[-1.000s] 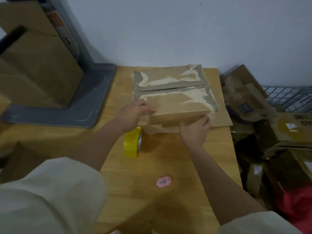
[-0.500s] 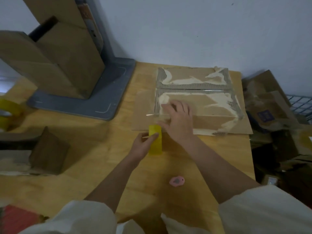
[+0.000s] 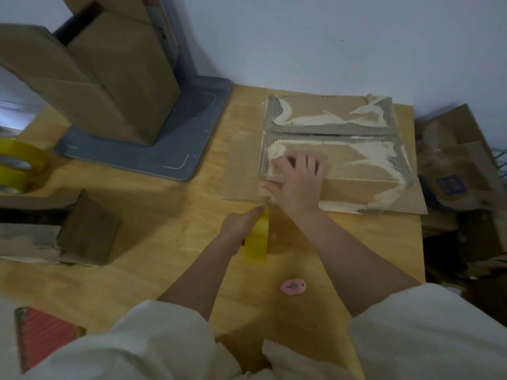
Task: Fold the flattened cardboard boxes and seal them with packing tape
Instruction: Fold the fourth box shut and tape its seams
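Far left on the desk, spare rolls sit untouched beside a folded box. Moving right, your left hand now grips the tape, fingers curled over the yellow roll standing on edge; a second ago that roll stood alone by your wrist while both hands pressed the carton's near wall. So the folding looks finished and taping is starting. Your right hand has crossed to the left end of the carton and lies flat on it, fingers straight and slightly spread, pressing the top flap down at the near-left corner. The tape sits just below that corner, near the carton's edge but not touching it; whether a free end is already stuck down, you cannot tell from here. The carton itself lies at the far right of the desk on a flat cardboard sheet, its seam running left to right. The pink cutter waits near you, between your forearms.
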